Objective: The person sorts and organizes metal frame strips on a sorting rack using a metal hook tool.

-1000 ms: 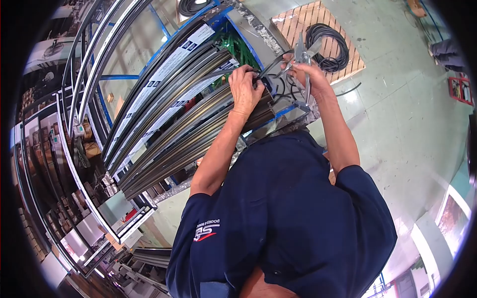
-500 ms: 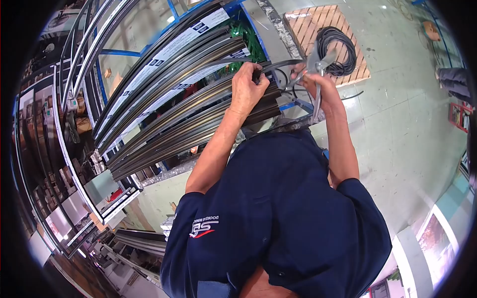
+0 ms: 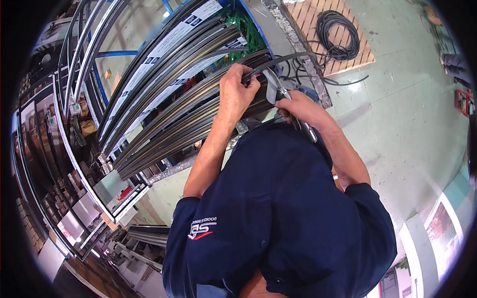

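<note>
My left hand (image 3: 234,93) is closed, thumb against fingers, around a dark rubber gasket strip (image 3: 284,58) that extends to the right and curves over toward the floor. In my right hand (image 3: 304,108) is a pair of metal cutting shears (image 3: 274,85), gripped by the handles. Their jaws point up and to the left, right at the strip just beside my left fingers. Under both hands lie long dark profiles (image 3: 184,119) side by side on a rack.
A black coil of tubing (image 3: 338,36) rests on a wooden pallet (image 3: 366,53) at the upper right. Green strips (image 3: 242,22) fill the rack's far end beside its blue frame (image 3: 256,25). Tall metal frames (image 3: 89,49) stand at the left.
My right hand has brought the shears left and down, from beside the pallet to the strip near my left hand. My left hand has shifted slightly left, still pinching the strip.
</note>
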Motion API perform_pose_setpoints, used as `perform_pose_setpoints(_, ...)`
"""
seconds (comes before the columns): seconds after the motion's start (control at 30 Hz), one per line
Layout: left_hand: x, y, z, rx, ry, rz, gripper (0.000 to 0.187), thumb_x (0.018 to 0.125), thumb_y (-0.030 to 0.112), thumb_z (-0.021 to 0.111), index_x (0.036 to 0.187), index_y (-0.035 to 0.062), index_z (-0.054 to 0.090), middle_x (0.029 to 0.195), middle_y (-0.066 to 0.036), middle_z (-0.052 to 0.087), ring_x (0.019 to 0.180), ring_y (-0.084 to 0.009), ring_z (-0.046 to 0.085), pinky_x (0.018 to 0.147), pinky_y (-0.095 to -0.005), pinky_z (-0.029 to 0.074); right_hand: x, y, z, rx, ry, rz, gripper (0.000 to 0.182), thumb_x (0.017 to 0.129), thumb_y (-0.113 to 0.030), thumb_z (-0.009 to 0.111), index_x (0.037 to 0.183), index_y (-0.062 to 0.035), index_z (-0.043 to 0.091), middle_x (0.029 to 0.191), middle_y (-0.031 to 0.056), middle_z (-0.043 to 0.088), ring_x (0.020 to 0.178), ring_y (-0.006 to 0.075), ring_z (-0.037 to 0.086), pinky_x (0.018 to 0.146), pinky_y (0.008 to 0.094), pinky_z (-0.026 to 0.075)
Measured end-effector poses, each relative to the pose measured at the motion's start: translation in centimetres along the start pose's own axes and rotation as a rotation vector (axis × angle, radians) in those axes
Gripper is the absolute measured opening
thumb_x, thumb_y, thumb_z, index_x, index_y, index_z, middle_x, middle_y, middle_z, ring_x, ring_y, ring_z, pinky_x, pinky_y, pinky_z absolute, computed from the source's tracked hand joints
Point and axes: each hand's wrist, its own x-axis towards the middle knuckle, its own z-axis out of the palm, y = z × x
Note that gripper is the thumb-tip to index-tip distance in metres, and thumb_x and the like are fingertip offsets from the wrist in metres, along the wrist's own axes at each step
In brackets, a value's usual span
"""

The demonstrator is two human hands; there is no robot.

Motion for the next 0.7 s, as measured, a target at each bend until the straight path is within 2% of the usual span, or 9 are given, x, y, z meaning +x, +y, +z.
perform_pose_setpoints(0.17, -0.2, 0.1, 0.1, -0.006, 0.022, 0.001, 0.016, 0.078, 0.002, 0.072, 0.091, -0.0036, 0.066, 0.083, -0.014, 0.069, 0.068, -0.0204, 0.067, 0.060, -0.0305, 0.052, 0.9, -0.3, 1.2, -0.106, 0.008, 0.027, 0.026, 0.090, -0.023, 0.058, 0.078, -0.0004, 0.057, 0.067, 0.0041, 0.057, 0.060, 0.0137, 0.056, 0.057, 0.0303, 0.045)
perform_pose_setpoints(0.27, -0.4, 0.0, 0.3, -0.022, 0.021, -0.010, 0.016, 0.078, 0.003, 0.072, 0.092, -0.0039, 0.066, 0.084, -0.014, 0.069, 0.069, -0.0204, 0.067, 0.061, -0.0302, 0.053, 1.7, 0.0, 1.6, -0.144, 0.036, -0.025, 0.027, 0.090, -0.023, 0.058, 0.079, 0.0011, 0.058, 0.067, 0.0041, 0.057, 0.059, 0.0144, 0.056, 0.055, 0.0312, 0.046)
perform_pose_setpoints(0.37, -0.5, 0.3, 0.3, -0.032, 0.005, -0.029, 0.017, 0.078, 0.003, 0.072, 0.092, -0.0039, 0.066, 0.084, -0.014, 0.069, 0.070, -0.0203, 0.067, 0.062, -0.0303, 0.053, 2.5, 0.9, 2.2, -0.127, 0.102, -0.085, 0.030, 0.087, -0.026, 0.054, 0.076, 0.0020, 0.058, 0.063, 0.0092, 0.059, 0.057, 0.0209, 0.058, 0.055, 0.0372, 0.045)
perform_pose_setpoints(0.47, -0.5, 0.0, 0.6, -0.032, 0.013, -0.011, 0.017, 0.079, 0.003, 0.072, 0.092, -0.0040, 0.066, 0.085, -0.014, 0.070, 0.071, -0.0200, 0.067, 0.062, -0.0306, 0.053, 2.3, 0.5, 2.5, -0.157, 0.135, -0.080, 0.031, 0.087, -0.026, 0.052, 0.077, 0.0031, 0.058, 0.063, 0.0109, 0.060, 0.057, 0.0228, 0.059, 0.056, 0.0391, 0.045)
perform_pose_setpoints(0.7, -0.5, 0.1, 0.6, -0.043, -0.001, -0.046, 0.017, 0.079, 0.003, 0.073, 0.092, -0.0040, 0.066, 0.085, -0.014, 0.070, 0.072, -0.0204, 0.068, 0.063, -0.0309, 0.053, 2.5, 0.6, 2.3, -0.269, 0.158, -0.140, 0.035, 0.086, -0.026, 0.053, 0.090, 0.0076, 0.061, 0.077, 0.0225, 0.065, 0.072, 0.0353, 0.063, 0.069, 0.0455, 0.048)
